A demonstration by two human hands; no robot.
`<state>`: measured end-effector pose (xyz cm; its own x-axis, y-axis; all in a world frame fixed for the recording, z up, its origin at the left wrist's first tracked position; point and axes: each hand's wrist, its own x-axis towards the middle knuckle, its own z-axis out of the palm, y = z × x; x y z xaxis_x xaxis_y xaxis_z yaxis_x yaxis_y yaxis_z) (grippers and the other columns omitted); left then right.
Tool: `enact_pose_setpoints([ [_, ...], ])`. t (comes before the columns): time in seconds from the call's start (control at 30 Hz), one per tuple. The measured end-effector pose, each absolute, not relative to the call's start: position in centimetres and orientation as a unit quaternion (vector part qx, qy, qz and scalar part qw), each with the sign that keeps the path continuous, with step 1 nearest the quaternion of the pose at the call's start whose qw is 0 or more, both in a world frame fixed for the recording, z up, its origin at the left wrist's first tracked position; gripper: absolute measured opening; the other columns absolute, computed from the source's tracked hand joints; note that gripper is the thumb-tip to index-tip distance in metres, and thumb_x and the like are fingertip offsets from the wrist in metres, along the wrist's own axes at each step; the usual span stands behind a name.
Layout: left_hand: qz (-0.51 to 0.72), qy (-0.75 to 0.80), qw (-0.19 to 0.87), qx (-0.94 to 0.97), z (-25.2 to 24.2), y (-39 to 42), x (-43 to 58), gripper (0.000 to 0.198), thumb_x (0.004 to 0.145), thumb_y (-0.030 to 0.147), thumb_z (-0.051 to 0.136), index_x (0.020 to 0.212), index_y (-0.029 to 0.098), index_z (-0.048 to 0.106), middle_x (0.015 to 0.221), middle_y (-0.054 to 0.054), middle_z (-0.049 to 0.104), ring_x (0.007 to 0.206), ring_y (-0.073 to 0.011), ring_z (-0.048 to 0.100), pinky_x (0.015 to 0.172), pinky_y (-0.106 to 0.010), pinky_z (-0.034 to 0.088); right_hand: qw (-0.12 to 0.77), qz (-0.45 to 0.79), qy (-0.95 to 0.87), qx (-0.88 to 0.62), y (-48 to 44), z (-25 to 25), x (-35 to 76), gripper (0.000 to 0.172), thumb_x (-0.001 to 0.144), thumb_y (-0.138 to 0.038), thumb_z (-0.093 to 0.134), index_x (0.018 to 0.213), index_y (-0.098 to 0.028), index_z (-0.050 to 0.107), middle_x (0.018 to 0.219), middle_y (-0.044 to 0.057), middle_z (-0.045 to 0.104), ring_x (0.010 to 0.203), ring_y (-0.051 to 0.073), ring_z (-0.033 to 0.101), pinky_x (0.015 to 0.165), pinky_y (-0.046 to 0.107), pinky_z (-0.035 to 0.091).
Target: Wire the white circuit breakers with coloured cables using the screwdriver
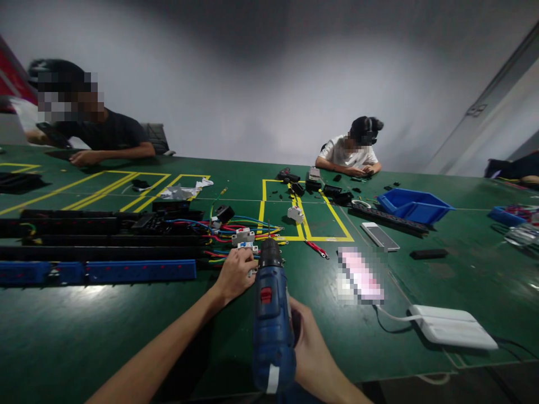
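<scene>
My right hand (309, 336) is wrapped round the grip of a blue cordless drill (273, 320), whose bit points away from me over the table. Just left of the drill's chuck, my left hand (236, 272) is closed on a white circuit breaker (248, 247) with a blue switch. Its fingers partly cover the breaker. Another breaker (243, 234) with a red mark lies right behind it. Coloured wires (217, 253) with lugs run from the black and blue power strips (141, 270) on the left to these breakers.
Another white breaker (295, 213) lies beyond the drill, near red wires (315, 248). To the right are two phones, a white power bank (452, 326) with a cable, and a blue bin (415, 206). Two people sit across the green table (168, 331).
</scene>
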<state>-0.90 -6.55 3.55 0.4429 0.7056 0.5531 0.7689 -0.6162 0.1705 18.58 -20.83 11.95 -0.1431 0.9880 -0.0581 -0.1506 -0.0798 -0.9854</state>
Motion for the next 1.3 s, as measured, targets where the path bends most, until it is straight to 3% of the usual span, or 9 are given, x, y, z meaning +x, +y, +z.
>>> enact_pose_setpoints([
  [0.13,-0.294,-0.431,0.043,-0.852,3.6,-6.5,-0.9,0.017,0.084,0.020,0.056,0.091,0.023,0.071,0.088,-0.006,0.059,0.090,-0.0227,0.051,0.083,-0.039,0.044,0.496,0.599,-0.462,-0.426,-21.4,11.7,18.1,0.090,0.038,-0.026,0.094,0.121,-0.028,0.058,0.116,0.006,0.063,0.108,0.029,0.059,0.096,0.040,0.048],
  [0.3,-0.301,-0.432,0.031,-0.849,3.3,-6.4,-1.0,0.013,0.083,0.022,0.057,0.086,0.022,0.070,0.086,-0.005,0.058,0.084,-0.0209,0.052,0.076,-0.035,0.045,0.435,0.725,-0.375,-0.380,-23.1,12.3,17.1,0.086,0.043,-0.052,0.090,0.118,-0.026,0.058,0.102,0.010,0.066,0.081,0.029,0.067,0.072,0.044,0.056],
  [0.4,-0.307,-0.435,0.034,-0.846,2.9,-6.2,-1.1,0.011,0.083,0.021,0.058,0.077,0.021,0.067,0.086,-0.005,0.059,0.083,-0.0204,0.051,0.074,-0.033,0.045,0.389,0.794,-0.316,-0.345,-24.2,12.1,16.3,0.077,0.040,-0.059,0.087,0.109,-0.034,0.062,0.088,0.003,0.068,0.072,0.029,0.069,0.065,0.044,0.056],
  [0.5,-0.318,-0.442,0.045,-0.837,2.4,-5.9,-1.2,0.014,0.084,0.020,0.058,0.073,0.019,0.066,0.083,-0.005,0.059,0.080,-0.0192,0.052,0.072,-0.032,0.043,0.369,0.806,-0.308,-0.345,-24.5,10.7,15.5,0.067,0.039,-0.059,0.085,0.099,-0.035,0.065,0.077,0.002,0.066,0.077,0.032,0.069,0.063,0.043,0.057],
  [0.6,-0.315,-0.426,0.049,-0.847,2.4,-5.9,-1.1,0.011,0.085,0.022,0.060,0.083,0.021,0.070,0.083,-0.005,0.059,0.082,-0.0195,0.052,0.074,-0.033,0.041,0.355,0.778,-0.351,-0.382,-23.8,8.7,14.4,0.066,0.039,-0.062,0.082,0.095,-0.033,0.066,0.074,0.004,0.064,0.082,0.034,0.068,0.062,0.044,0.058],
  [0.73,-0.307,-0.420,0.046,-0.853,3.0,-6.1,-1.0,0.016,0.086,0.026,0.060,0.094,0.025,0.073,0.087,-0.006,0.059,0.086,-0.0205,0.053,0.076,-0.035,0.042,0.338,0.756,-0.380,-0.411,-22.5,6.7,12.6,0.062,0.029,-0.061,0.080,0.088,-0.045,0.065,0.065,-0.001,0.060,0.078,0.037,0.068,0.054,0.044,0.057],
  [0.9,-0.305,-0.427,0.045,-0.850,3.1,-6.3,-1.0,0.018,0.084,0.024,0.061,0.095,0.026,0.075,0.086,-0.006,0.059,0.086,-0.0202,0.052,0.076,-0.034,0.042,0.334,0.759,-0.386,-0.404,-22.3,6.1,11.4,0.070,0.024,-0.053,0.080,0.092,-0.043,0.066,0.068,0.000,0.062,0.075,0.039,0.068,0.046,0.042,0.056],
  [1.13,-0.319,-0.425,0.056,-0.845,2.8,-6.2,-0.9,0.017,0.085,0.026,0.060,0.094,0.026,0.075,0.084,-0.006,0.059,0.082,-0.0187,0.052,0.074,-0.033,0.041,0.330,0.765,-0.395,-0.386,-21.1,7.2,9.5,0.064,0.029,-0.062,0.075,0.090,-0.048,0.065,0.068,-0.003,0.063,0.068,0.035,0.069,0.039,0.038,0.052],
  [1.3,-0.323,-0.422,0.062,-0.845,2.8,-6.1,-0.9,0.017,0.086,0.027,0.060,0.095,0.026,0.075,0.083,-0.006,0.059,0.083,-0.0189,0.052,0.074,-0.033,0.041,0.336,0.764,-0.397,-0.381,-21.9,7.9,9.2,0.074,0.021,-0.047,0.083,0.093,-0.050,0.065,0.069,-0.003,0.064,0.071,0.038,0.069,0.041,0.040,0.054],
])
